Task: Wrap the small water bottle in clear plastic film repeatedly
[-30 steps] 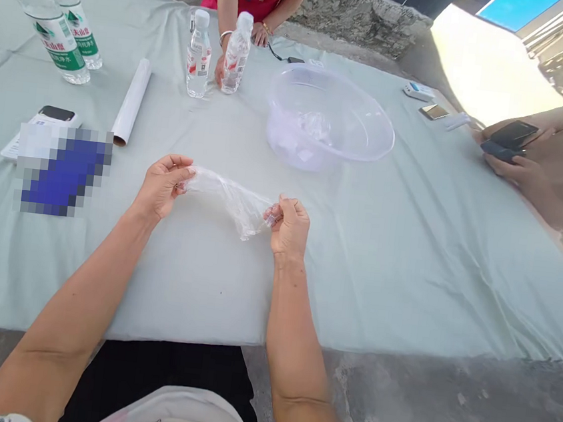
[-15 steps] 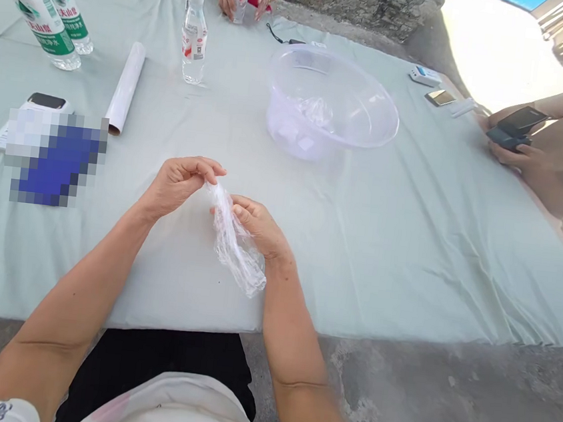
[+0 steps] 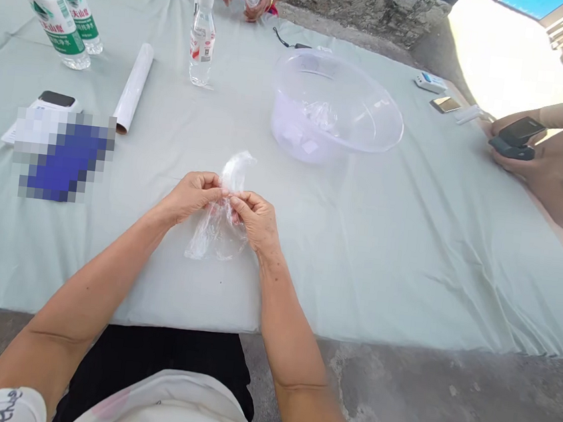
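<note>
Clear film pinched by left hand and right hand over pale-green tablecloth, stone wall beyond

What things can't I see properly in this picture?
All in the head view:
- Pinched middle of the clear plastic: hidden by the left hand and right hand.
- Tops of the two big bottles: cut off by the top edge.
- Blue thing: blurred by blocks.
- Small print on the small bottle: too small.

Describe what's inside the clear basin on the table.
The basin holds crumpled clear plastic and, through its wall, pale pieces too blurred to identify. Whatever lies beneath the crumpled plastic is covered.
</note>
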The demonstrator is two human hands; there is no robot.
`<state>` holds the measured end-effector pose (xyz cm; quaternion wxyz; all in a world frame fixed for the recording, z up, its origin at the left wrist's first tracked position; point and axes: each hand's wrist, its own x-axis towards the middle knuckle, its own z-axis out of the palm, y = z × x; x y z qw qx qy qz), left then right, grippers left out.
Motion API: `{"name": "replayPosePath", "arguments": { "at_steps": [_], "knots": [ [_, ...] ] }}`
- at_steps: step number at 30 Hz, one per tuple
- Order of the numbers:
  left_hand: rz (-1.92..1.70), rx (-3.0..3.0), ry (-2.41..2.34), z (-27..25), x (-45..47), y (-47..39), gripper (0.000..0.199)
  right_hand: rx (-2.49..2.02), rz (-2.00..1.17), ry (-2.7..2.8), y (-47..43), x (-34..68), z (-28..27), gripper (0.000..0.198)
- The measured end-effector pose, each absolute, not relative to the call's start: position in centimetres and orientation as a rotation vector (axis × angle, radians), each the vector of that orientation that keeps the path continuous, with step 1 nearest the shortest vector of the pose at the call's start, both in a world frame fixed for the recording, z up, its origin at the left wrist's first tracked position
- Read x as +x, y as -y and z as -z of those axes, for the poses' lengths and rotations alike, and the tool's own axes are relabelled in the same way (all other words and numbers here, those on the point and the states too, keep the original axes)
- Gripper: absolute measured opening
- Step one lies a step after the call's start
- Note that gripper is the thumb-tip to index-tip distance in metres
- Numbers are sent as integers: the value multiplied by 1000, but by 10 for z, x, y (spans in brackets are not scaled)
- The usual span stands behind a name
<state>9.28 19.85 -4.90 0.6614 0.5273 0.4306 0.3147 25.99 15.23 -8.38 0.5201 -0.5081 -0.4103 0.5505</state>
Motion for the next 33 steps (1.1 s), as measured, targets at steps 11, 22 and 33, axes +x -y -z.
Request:
{"name": "replayPosePath", "arguments": {
  "at_steps": [11, 22, 33],
  "knots": [
    [-976, 949, -1260, 43, 50, -226, 18, -1390, -1143, 654, -163, 288, 83, 28],
    [-1434, 1186, -1746, 33, -12, -190, 9, -1989, -752, 1246, -159, 301, 87, 14],
    [-346, 2618, -798, 40, 126, -186, 20, -1987, -818, 1318, -146, 302, 84, 13]
  ]
}}
